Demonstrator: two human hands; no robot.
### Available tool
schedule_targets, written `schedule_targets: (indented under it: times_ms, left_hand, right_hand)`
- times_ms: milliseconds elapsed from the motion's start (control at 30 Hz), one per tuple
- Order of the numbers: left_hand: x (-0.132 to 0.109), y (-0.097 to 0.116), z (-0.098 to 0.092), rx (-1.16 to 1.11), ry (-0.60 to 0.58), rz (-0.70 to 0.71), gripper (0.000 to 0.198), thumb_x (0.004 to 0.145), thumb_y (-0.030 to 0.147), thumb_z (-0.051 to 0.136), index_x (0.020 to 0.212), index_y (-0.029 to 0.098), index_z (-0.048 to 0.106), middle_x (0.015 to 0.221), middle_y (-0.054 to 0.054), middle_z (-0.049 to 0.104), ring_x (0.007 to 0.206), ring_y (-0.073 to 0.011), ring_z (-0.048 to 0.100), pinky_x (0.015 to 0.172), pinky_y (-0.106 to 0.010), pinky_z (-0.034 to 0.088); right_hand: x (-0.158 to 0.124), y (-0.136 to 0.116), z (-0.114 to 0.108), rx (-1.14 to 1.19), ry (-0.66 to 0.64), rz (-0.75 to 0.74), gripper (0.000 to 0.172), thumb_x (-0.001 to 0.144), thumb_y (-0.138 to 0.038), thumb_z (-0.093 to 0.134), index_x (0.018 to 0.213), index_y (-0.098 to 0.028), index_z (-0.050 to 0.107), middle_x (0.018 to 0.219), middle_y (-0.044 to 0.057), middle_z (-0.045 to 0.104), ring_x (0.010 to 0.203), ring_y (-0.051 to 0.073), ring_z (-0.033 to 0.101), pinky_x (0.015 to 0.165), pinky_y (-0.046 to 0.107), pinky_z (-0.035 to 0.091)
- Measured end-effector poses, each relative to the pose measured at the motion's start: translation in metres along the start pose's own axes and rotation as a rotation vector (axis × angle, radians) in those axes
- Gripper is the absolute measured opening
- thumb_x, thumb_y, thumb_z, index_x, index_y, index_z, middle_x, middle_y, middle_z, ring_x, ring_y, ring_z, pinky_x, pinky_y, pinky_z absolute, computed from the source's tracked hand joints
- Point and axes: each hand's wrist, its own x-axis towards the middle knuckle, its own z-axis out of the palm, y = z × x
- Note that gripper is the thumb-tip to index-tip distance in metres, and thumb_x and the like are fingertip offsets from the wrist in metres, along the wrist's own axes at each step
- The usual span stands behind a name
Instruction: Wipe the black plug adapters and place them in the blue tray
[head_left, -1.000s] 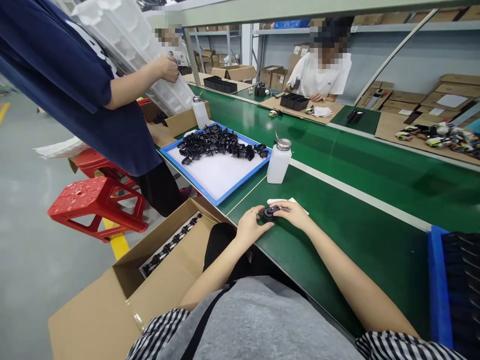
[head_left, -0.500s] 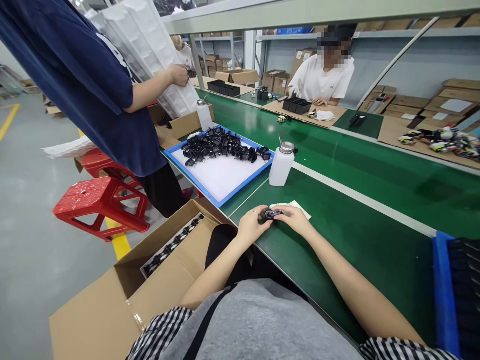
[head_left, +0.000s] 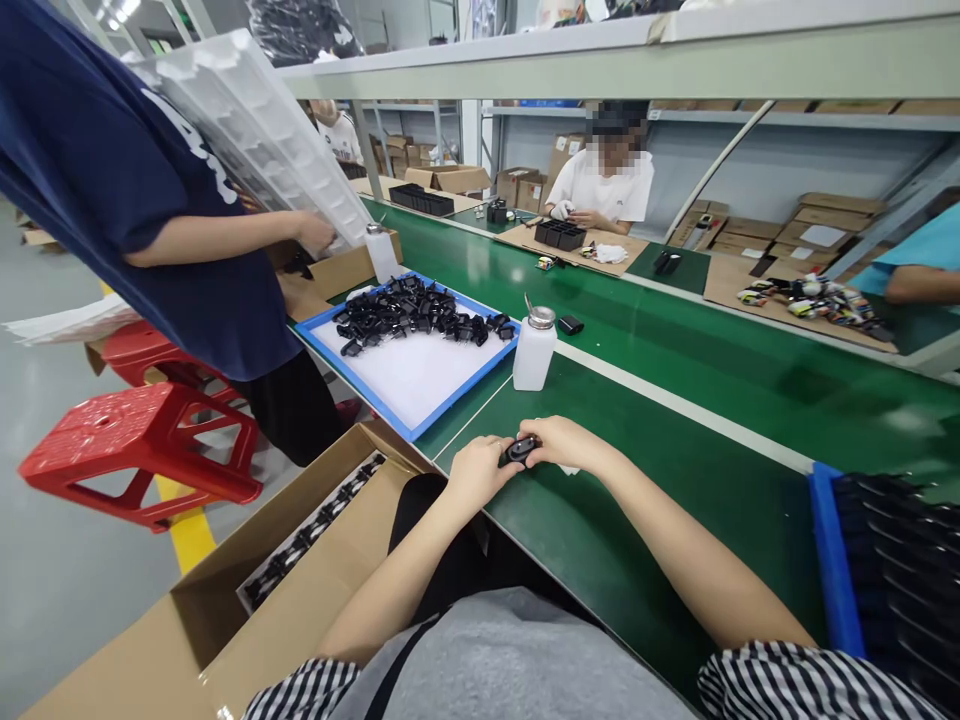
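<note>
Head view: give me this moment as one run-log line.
left hand: holds black part | right hand: holds same part | white bottle: upright beyond hands | blue tray: black parts piled

A long green bench (head_left: 675, 480) runs away from the viewer, with a pale stripe along it. On it lie a blue-edged tray (head_left: 420, 370) heaped with small black parts (head_left: 416, 308), a white bottle (head_left: 533, 352) just beside the tray, and a small black piece (head_left: 571, 324) near the bottle. A blue bin (head_left: 832, 560) sits at the right edge. Farther along, brown cardboard sheets (head_left: 592, 255) lie on the green surface.
</note>
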Motion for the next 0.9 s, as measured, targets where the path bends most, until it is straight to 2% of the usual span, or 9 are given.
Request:
schedule_targets:
  times_ms: [167,267,400,500,600,767,833,900]
  left_hand:
    - [0.019,0.013,-0.023,0.171,-0.227,-0.132,0.024,0.062,0.037,0.057,0.082,0.024,0.061,0.074,-0.006,0.062,0.073,-0.0223,0.057,0.058,-0.029,0.042]
    - [0.03,0.022,-0.03,0.201,-0.289,-0.189,0.017,0.053,0.028,0.065,0.068,0.019,0.063,0.071,-0.008,0.062,0.068,-0.0228,0.058,0.055,-0.028,0.042]
    - [0.035,0.029,-0.03,0.197,-0.309,-0.173,0.003,0.055,0.018,0.064,0.057,0.018,0.061,0.061,-0.006,0.061,0.065,-0.0198,0.058,0.057,-0.026,0.043]
    - [0.034,0.028,-0.031,0.178,-0.315,-0.154,0.003,0.055,0.018,0.064,0.055,0.017,0.061,0.061,-0.006,0.061,0.065,-0.0201,0.058,0.058,-0.026,0.043]
    - [0.028,0.02,-0.031,0.151,-0.302,-0.157,0.01,0.054,0.025,0.065,0.061,0.019,0.062,0.065,-0.006,0.062,0.066,-0.021,0.058,0.059,-0.027,0.043]
    - [0.014,0.008,-0.02,0.023,-0.181,-0.094,0.031,0.061,0.045,0.055,0.084,0.025,0.06,0.078,-0.006,0.062,0.076,-0.0243,0.057,0.062,-0.033,0.044]
    - [0.015,0.007,-0.012,0.001,-0.206,-0.124,0.028,0.061,0.04,0.057,0.082,0.022,0.06,0.077,-0.009,0.061,0.076,-0.0268,0.057,0.06,-0.036,0.044]
    - [0.022,0.008,-0.006,-0.095,-0.275,-0.196,0.022,0.061,0.034,0.06,0.079,0.021,0.06,0.077,-0.01,0.06,0.077,-0.0272,0.057,0.058,-0.037,0.044]
  right_hand:
    - [0.006,-0.005,-0.001,-0.172,-0.048,-0.018,0.022,0.057,-0.027,0.065,0.075,-0.021,0.053,0.069,0.0,0.06,0.067,0.018,0.055,0.054,0.024,0.035]
    - [0.007,-0.006,0.002,-0.225,-0.033,-0.032,0.022,0.058,-0.028,0.064,0.074,-0.019,0.052,0.07,0.002,0.059,0.067,0.019,0.055,0.057,0.026,0.035]
    - [0.005,-0.008,0.002,-0.204,-0.058,-0.024,0.02,0.059,-0.025,0.062,0.074,-0.019,0.05,0.072,0.002,0.059,0.069,0.019,0.055,0.057,0.026,0.034]
    - [0.004,-0.011,-0.001,-0.201,-0.066,-0.031,0.016,0.062,-0.021,0.059,0.072,-0.018,0.048,0.071,0.002,0.058,0.07,0.019,0.054,0.06,0.027,0.033]
    - [0.003,-0.011,-0.001,-0.179,-0.065,-0.048,0.013,0.062,-0.017,0.056,0.07,-0.019,0.046,0.071,0.001,0.057,0.07,0.018,0.054,0.06,0.026,0.033]
    - [0.007,-0.002,0.006,-0.151,-0.062,-0.029,0.016,0.056,-0.013,0.054,0.067,-0.021,0.045,0.07,0.0,0.057,0.066,0.019,0.054,0.055,0.025,0.034]
    - [0.009,0.004,0.014,-0.138,-0.06,-0.022,0.02,0.052,-0.012,0.054,0.067,-0.024,0.049,0.072,0.0,0.058,0.067,0.02,0.056,0.054,0.026,0.037]
    - [0.012,0.012,0.023,-0.125,-0.005,-0.042,0.023,0.053,-0.014,0.053,0.07,-0.03,0.053,0.073,0.0,0.06,0.069,0.02,0.057,0.055,0.028,0.04]
